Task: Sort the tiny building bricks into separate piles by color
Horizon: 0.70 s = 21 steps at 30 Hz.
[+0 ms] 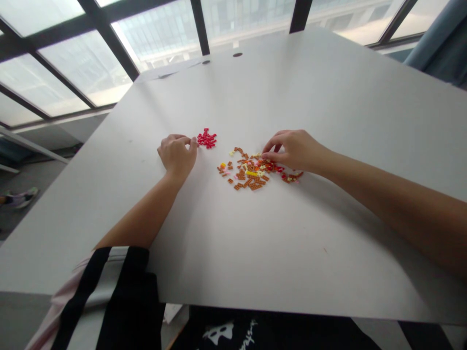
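Observation:
A small heap of red toy building bricks (206, 139) lies on the white table (233, 243). At its left edge is my left hand (178, 154), fingers curled and the thumb tip close to the index finger. Whatever may be between those fingertips is too small to make out. My right hand (296, 149) reaches over the far right part of a larger spread of mixed bricks (255, 182), mostly brown, with orange, cream, pink and red ones. Its thumb and forefinger come together at the pile, and what they pinch is hidden. A longer yellow brick (251, 173) sits amid the brown ones.
Windows with dark frames (200, 26) stand beyond the table's far edge. Two dark round holes, one of them a far cable hole (237, 55), are set in the tabletop. A grey-blue curtain (441, 46) hangs at the far right. The table's near edge runs just before my body.

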### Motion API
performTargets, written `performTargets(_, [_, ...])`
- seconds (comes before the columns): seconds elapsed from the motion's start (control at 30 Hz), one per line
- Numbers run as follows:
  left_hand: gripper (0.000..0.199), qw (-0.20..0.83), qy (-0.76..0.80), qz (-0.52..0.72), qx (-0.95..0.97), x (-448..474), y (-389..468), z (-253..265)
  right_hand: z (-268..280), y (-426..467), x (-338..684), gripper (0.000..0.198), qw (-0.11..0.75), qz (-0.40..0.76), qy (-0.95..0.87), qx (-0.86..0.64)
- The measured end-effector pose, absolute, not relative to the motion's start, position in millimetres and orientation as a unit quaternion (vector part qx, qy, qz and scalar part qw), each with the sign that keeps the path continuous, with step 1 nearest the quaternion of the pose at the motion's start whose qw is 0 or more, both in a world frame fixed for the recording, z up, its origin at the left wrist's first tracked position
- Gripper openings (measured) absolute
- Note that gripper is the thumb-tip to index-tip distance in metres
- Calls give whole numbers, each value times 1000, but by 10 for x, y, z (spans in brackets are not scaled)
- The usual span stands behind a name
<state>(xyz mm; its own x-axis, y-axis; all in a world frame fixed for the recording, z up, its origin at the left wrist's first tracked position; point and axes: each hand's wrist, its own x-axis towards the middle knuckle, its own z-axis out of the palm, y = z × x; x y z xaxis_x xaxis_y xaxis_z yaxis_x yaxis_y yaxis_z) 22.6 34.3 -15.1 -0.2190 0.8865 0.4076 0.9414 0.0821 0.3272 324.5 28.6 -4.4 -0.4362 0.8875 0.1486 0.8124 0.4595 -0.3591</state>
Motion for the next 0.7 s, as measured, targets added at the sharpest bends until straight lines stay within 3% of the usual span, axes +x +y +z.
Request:
performTargets(0.5, [17, 64, -678, -301, -668, 290, 332, -198, -67, 374, 3331, 19, 123, 97, -826, -542])
performTargets(0.7, [11, 54, -568, -332, -752, 495, 186, -183, -22, 312, 3241, 18, 187, 134, -815, -532])
